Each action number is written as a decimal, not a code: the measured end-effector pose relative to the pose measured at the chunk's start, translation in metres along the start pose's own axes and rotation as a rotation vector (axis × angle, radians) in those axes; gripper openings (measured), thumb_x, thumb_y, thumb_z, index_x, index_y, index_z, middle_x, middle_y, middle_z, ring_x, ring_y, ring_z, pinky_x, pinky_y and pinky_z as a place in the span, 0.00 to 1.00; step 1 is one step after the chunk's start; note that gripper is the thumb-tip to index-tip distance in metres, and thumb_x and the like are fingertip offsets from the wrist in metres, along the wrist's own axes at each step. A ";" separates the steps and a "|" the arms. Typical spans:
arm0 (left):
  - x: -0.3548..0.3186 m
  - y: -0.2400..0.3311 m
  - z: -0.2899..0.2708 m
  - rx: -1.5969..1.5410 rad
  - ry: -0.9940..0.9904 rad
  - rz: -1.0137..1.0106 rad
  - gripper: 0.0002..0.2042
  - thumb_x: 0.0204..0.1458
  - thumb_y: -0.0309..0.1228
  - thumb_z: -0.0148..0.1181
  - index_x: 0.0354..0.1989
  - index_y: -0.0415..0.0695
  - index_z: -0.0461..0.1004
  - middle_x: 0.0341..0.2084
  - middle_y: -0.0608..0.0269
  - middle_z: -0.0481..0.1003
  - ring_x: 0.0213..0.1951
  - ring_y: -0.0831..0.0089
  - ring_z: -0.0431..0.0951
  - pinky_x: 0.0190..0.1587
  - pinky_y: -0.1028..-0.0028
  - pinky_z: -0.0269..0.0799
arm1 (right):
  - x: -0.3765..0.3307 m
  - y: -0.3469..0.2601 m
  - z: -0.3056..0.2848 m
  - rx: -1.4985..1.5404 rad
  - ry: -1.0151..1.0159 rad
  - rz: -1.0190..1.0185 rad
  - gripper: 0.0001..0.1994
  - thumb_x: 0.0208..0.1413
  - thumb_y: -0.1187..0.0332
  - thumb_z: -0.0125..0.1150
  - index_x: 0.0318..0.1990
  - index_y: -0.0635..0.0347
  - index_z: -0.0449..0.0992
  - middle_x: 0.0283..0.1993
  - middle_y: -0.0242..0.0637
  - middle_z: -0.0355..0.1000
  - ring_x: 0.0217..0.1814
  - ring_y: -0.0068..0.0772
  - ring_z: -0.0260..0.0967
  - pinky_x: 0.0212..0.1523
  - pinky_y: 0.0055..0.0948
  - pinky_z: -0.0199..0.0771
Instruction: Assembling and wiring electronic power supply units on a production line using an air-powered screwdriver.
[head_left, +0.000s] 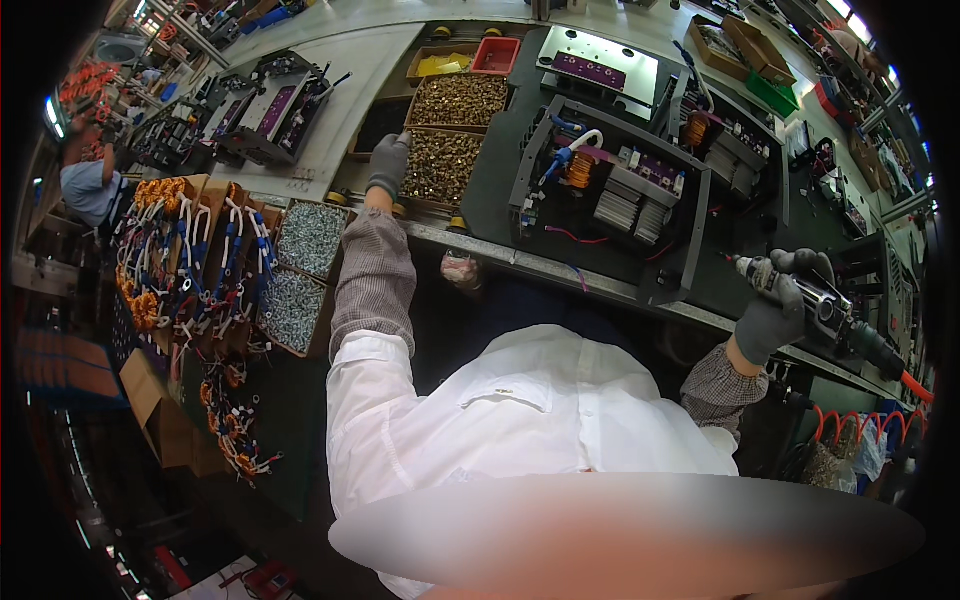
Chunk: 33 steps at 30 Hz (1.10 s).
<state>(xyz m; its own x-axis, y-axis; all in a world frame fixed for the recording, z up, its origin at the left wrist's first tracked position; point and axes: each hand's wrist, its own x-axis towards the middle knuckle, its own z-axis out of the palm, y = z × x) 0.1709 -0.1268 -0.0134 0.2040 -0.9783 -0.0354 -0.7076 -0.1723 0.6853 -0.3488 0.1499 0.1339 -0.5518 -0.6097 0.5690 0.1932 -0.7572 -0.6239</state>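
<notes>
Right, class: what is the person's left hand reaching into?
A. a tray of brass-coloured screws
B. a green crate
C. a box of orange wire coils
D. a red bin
A: the gloved left hand rests at the edge of the tray of brass-coloured screws, while the right hand grips a powered screwdriver.

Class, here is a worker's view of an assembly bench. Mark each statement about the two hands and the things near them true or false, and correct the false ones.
1. The left hand reaches into a tray of brass-coloured screws. True.
2. The right hand is empty. False: it grips a power screwdriver.
3. Both hands are bare. False: both wear grey gloves.
4. An open black metal case with electronic parts lies on the bench between the two hands. True.
5. The trays of silver screws lie to the right of the power screwdriver. False: they lie far to its left, beside the left forearm.
</notes>
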 end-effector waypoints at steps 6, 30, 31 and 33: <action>-0.095 0.070 -0.050 -1.342 -0.252 0.087 0.17 0.61 0.38 0.52 0.49 0.37 0.73 0.22 0.68 0.73 0.16 0.83 0.61 0.15 0.81 0.55 | 0.022 -0.009 0.018 0.076 -0.054 -0.083 0.28 0.39 0.76 0.51 0.55 0.64 0.69 0.47 0.43 0.72 0.43 0.37 0.70 0.51 0.44 0.70; -0.247 0.234 0.065 -2.013 -1.295 -0.290 0.21 0.64 0.48 0.44 0.45 0.42 0.73 0.18 0.73 0.71 0.10 0.84 0.54 0.13 0.84 0.49 | 0.018 0.024 0.127 0.302 -0.620 -0.073 0.31 0.36 0.74 0.55 0.57 0.57 0.69 0.33 0.35 0.64 0.21 0.21 0.59 0.26 0.27 0.64; -0.247 0.235 0.066 -2.052 -1.351 -0.324 0.21 0.64 0.49 0.45 0.44 0.42 0.73 0.17 0.73 0.70 0.10 0.84 0.55 0.13 0.84 0.49 | 0.019 0.026 0.124 0.321 -0.659 -0.065 0.30 0.39 0.76 0.54 0.57 0.57 0.69 0.33 0.35 0.64 0.21 0.21 0.61 0.25 0.27 0.67; -0.251 0.241 0.064 -2.078 -1.350 -0.348 0.21 0.63 0.50 0.45 0.42 0.42 0.72 0.16 0.74 0.68 0.10 0.84 0.54 0.12 0.84 0.49 | 0.025 0.028 0.118 0.450 -0.807 -0.031 0.25 0.48 0.77 0.61 0.56 0.59 0.67 0.41 0.44 0.69 0.34 0.33 0.72 0.32 0.35 0.76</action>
<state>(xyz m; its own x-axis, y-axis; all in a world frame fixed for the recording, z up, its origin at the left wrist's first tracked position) -0.0942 0.0696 0.1137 -0.7813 -0.6168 0.0953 0.6221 -0.7819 0.0402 -0.2617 0.0861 0.1939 0.1377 -0.4378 0.8885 0.5784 -0.6927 -0.4310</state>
